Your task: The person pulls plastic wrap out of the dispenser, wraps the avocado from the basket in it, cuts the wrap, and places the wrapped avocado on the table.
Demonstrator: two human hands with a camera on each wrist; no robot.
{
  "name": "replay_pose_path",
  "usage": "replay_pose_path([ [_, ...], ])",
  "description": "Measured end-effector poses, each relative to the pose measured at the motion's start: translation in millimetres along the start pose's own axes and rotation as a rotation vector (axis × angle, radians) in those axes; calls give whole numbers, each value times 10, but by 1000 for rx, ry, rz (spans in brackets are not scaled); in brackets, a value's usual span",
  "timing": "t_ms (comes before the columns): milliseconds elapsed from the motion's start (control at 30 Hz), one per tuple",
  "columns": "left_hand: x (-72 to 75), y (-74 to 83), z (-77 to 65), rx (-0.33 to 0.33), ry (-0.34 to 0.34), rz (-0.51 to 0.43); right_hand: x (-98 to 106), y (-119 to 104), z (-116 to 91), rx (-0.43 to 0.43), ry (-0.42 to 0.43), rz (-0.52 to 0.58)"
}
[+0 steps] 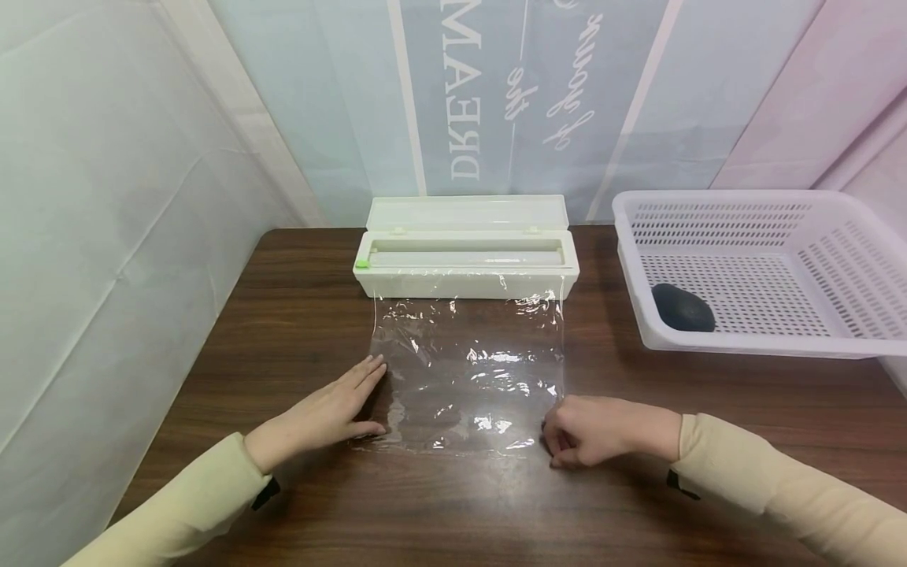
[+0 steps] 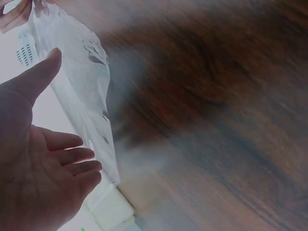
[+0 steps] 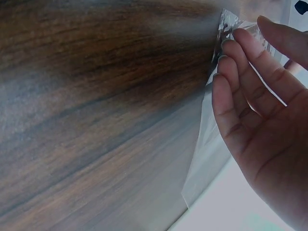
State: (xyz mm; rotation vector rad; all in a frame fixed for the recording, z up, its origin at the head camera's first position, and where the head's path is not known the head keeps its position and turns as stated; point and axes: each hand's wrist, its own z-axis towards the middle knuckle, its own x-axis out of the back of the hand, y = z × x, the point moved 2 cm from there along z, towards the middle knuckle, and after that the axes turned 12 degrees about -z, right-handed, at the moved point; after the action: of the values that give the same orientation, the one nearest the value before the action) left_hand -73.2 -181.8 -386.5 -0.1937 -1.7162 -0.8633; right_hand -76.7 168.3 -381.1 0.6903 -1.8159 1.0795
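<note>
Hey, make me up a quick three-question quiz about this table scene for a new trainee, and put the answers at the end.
1. True or false: the lid of the white box is closed.

2. Multiple choice: what color is the rounded object in the basket?
a) yellow
b) dark gray
c) red

3. Short answer: which of the person's hands is at the side of the clear wrap nearer the basket?

Key:
1. False; it stands open.
2. b
3. The right hand.
</note>
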Motion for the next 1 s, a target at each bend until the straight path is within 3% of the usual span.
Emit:
replay_pose_path([
  [300, -54, -77, -13, 17, -67, -36, 122, 16, -33, -37, 7, 23],
  [600, -125, -128, -33, 2, -67, -83, 301, 47, -68, -35, 61, -76],
  [833, -153, -143, -40, -39, -50, -45, 435, 54, -74, -51, 81, -131],
  [1000, -160, -148, -44, -15, -74, -34, 555, 63, -101, -39, 146, -200],
])
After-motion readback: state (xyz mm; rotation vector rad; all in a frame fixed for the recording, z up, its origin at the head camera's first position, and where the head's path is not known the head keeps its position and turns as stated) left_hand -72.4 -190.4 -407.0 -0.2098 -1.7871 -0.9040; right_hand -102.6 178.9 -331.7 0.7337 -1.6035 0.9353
